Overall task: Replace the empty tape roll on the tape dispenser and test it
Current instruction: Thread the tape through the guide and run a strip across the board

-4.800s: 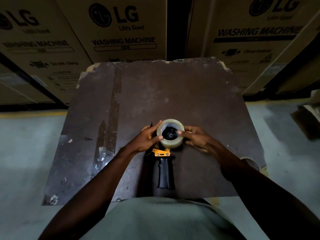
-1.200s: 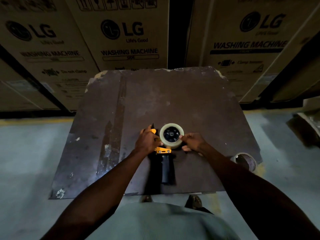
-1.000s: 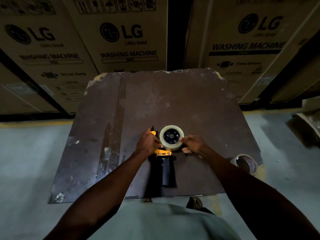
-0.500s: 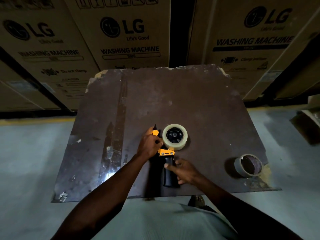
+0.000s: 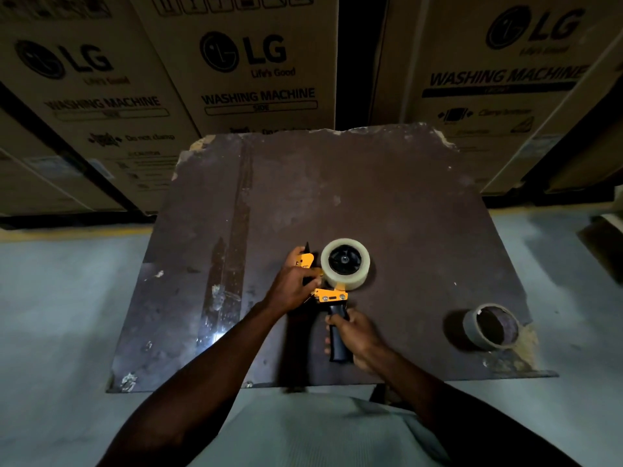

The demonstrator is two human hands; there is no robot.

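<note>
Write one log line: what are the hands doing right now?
left hand: grips dispenser head | right hand: grips handle | new tape roll: mounted | empty core: on table

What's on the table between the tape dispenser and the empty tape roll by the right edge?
Nothing: in the head view, only bare brown table lies between the tape dispenser and the empty tape roll.

One head-worn camera looks steeply down and forward over the table [image 5: 387, 203], close above it, toward stacked boxes [image 5: 256, 72].
</note>
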